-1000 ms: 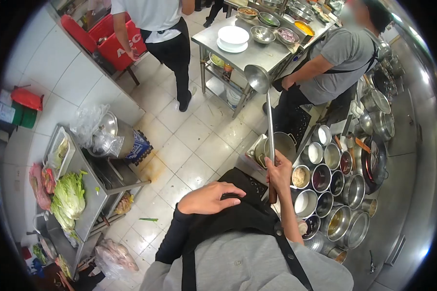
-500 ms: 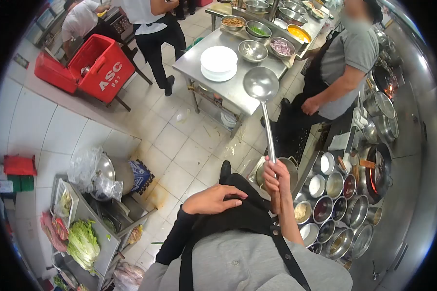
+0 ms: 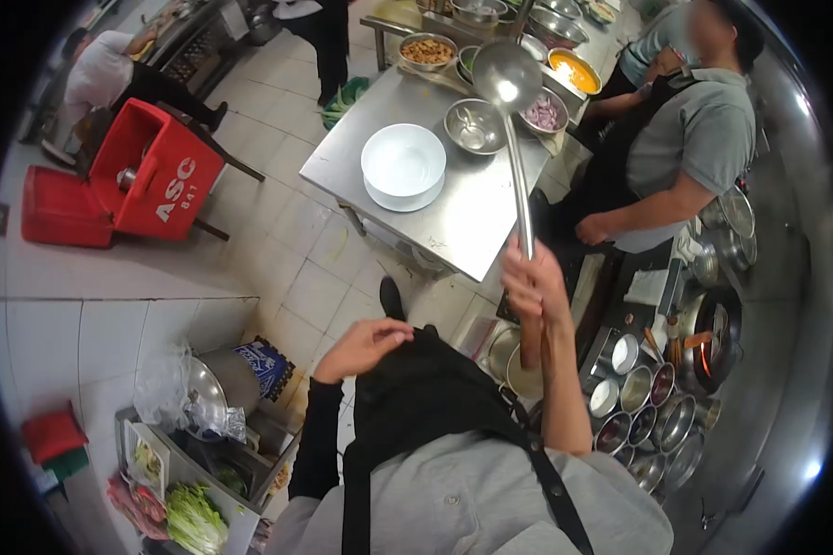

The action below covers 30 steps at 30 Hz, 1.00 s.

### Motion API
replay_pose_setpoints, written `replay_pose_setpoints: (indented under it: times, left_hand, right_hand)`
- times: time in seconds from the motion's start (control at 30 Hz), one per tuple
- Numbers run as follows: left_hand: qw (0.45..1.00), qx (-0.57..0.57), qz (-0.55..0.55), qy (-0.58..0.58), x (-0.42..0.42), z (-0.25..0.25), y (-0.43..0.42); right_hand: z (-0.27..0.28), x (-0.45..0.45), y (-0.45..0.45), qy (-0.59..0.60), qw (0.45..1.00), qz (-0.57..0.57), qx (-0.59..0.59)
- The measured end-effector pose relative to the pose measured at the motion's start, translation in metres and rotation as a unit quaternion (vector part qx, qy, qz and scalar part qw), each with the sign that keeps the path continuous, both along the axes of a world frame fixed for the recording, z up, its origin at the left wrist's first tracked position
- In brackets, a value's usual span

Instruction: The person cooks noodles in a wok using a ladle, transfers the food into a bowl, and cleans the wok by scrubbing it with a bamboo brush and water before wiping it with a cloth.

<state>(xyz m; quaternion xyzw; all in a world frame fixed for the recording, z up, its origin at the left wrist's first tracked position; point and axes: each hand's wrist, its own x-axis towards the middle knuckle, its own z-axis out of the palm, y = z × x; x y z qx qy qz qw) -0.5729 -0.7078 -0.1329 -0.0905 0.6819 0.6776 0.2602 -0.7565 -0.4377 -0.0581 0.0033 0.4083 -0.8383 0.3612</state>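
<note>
Holding ladle [image 3: 515, 153], steel bowls [image 3: 455, 131] behind.

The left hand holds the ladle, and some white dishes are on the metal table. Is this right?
Not quite: the head view shows the right hand holding the ladle; the left hand is empty. The white dishes are on the metal table.

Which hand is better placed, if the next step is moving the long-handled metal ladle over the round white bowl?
Probably the right hand: it grips the ladle, whose head is raised, right of the bowl. The empty left hand is near the black apron.
</note>
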Motion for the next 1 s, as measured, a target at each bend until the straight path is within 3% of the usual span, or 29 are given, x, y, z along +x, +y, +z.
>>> replay_pose_setpoints:
  times: [0.2, 0.37, 0.6, 0.7, 0.87, 0.93, 1.0]
  left_hand:
    - [0.999, -0.036, 0.01, 0.015, -0.084, -0.018, -0.075]
    - [0.998, -0.022, 0.004, 0.064, -0.135, -0.031, -0.109]
    - [0.999, 0.003, -0.049, 0.0, -0.16, -0.037, -0.134]
    - [0.998, -0.007, -0.067, -0.005, -0.166, -0.039, -0.137]
    - [0.997, -0.013, -0.066, -0.021, -0.175, -0.042, -0.134]
    - [0.998, -0.006, -0.065, -0.025, -0.177, -0.04, -0.131]
    - [0.998, 0.003, -0.06, -0.03, -0.18, -0.04, -0.128]
  right_hand:
    - [0.022, -0.096, -0.052, 0.125, 0.982, -0.068, 0.121]
    - [0.027, -0.151, -0.084, 0.103, 0.974, -0.137, 0.147]
    - [0.002, -0.179, -0.075, -0.032, 0.978, -0.199, -0.052]
    - [0.004, -0.213, -0.069, 0.072, 0.955, -0.24, 0.155]
    - [-0.014, -0.311, -0.03, 0.219, 0.802, -0.281, 0.479]
    - [-0.025, -0.357, -0.006, 0.24, 0.739, -0.251, 0.577]
    - [-0.037, -0.393, 0.008, 0.228, 0.714, -0.247, 0.615]
